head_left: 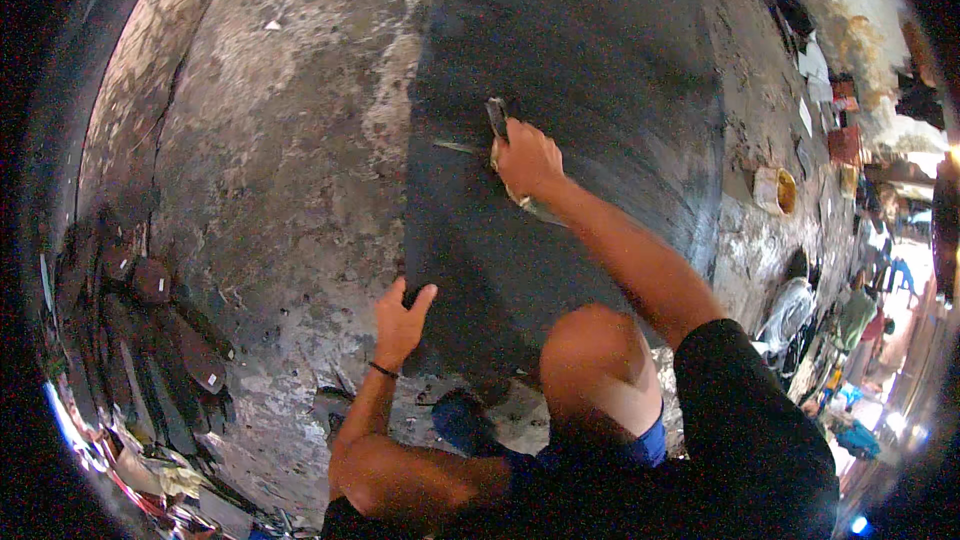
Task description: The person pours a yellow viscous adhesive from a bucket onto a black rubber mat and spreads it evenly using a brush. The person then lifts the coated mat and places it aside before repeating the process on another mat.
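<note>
A wide black sheet (600, 50) lies over the rough grey floor in front of me. Above its middle, my right hand (530, 160) is closed around a hand tool with a dark, metal-edged end (497, 116). A pale narrow piece (455, 147) sticks out to the left below that end. Part of the tool is hidden by my fingers, so its exact kind does not show. My left hand (402, 322) rests at the sheet's left edge, thumb and forefinger spread apart. Its other fingers are mostly hidden.
Several dark, flat, paddle-shaped pieces (150, 280) are piled at the left. A small pale container with yellowish contents (774, 190) stands right of the sheet. Beyond it lie a clear plastic bag (790, 305) and a reddish box (844, 145). My bent knee (595, 360) is close to the sheet's near edge.
</note>
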`<action>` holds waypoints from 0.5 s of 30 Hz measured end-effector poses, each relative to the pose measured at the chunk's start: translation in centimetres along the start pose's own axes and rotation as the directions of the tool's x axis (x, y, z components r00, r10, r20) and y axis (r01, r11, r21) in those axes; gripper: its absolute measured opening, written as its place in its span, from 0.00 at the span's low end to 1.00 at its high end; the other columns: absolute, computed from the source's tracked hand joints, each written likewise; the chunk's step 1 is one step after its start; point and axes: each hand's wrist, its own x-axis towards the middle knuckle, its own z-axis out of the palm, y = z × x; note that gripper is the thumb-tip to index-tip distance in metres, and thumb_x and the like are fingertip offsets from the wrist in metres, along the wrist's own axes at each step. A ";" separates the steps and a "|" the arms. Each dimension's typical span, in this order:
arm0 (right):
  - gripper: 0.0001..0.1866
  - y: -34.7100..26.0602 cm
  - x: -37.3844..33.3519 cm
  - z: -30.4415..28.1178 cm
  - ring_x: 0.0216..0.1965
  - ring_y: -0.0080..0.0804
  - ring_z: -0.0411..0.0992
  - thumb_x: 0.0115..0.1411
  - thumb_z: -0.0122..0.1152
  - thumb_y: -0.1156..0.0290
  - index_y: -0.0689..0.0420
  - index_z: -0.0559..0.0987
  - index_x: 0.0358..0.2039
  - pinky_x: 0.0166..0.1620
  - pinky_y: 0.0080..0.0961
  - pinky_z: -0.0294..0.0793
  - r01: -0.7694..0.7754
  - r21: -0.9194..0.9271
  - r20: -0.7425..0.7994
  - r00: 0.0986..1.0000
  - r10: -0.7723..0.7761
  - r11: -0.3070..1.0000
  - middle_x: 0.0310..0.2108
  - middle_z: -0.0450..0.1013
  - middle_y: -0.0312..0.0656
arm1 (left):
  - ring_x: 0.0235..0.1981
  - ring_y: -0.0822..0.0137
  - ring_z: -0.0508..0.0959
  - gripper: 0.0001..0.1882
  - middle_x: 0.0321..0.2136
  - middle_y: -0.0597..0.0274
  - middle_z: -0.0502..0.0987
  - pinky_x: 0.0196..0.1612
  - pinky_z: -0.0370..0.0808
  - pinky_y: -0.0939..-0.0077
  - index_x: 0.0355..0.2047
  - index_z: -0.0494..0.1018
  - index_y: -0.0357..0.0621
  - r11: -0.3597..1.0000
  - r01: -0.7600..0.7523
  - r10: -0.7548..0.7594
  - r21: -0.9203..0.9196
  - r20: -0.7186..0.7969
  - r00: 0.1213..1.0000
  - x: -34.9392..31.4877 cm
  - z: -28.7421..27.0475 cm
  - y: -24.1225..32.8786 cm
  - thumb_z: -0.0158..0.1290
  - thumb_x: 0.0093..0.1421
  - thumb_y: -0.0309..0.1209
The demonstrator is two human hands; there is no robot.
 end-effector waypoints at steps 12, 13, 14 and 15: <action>0.22 -8.8 -8.7 3.2 0.39 0.41 0.74 0.49 0.50 0.74 0.47 0.73 0.47 0.42 0.40 0.74 0.954 0.253 0.035 0.158 -0.987 0.161 0.38 0.74 0.42 | 0.25 0.65 0.75 0.13 0.25 0.51 0.77 0.31 0.71 0.71 0.32 0.72 0.35 0.995 0.053 -0.051 -0.082 0.026 0.998 -5.6 -0.3 -4.6 0.57 0.56 0.34; 0.24 -9.9 -8.2 0.8 0.42 0.41 0.73 0.47 0.51 0.76 0.47 0.73 0.48 0.48 0.39 0.71 0.905 0.301 0.222 0.240 -0.945 0.301 0.41 0.74 0.41 | 0.26 0.65 0.76 0.13 0.26 0.51 0.77 0.31 0.72 0.71 0.33 0.73 0.35 0.997 0.042 -0.043 -0.064 -0.012 0.999 -6.9 -0.3 -5.5 0.57 0.56 0.35; 0.26 -9.6 -5.6 -0.2 0.44 0.41 0.72 0.45 0.53 0.77 0.47 0.73 0.49 0.48 0.39 0.70 0.887 0.124 0.335 0.384 -0.860 0.444 0.42 0.73 0.38 | 0.26 0.64 0.76 0.14 0.26 0.51 0.78 0.32 0.72 0.71 0.34 0.73 0.35 0.994 0.077 -0.077 -0.083 -0.003 0.997 -7.5 -0.1 -5.2 0.57 0.56 0.35; 0.27 -8.8 -2.2 -0.9 0.46 0.39 0.71 0.45 0.56 0.77 0.46 0.73 0.49 0.47 0.40 0.70 0.857 0.030 0.281 0.487 -0.827 0.515 0.41 0.73 0.35 | 0.27 0.64 0.77 0.14 0.27 0.51 0.78 0.32 0.72 0.71 0.35 0.73 0.35 0.988 0.114 -0.113 -0.101 0.006 0.994 -8.1 -0.1 -4.7 0.57 0.56 0.35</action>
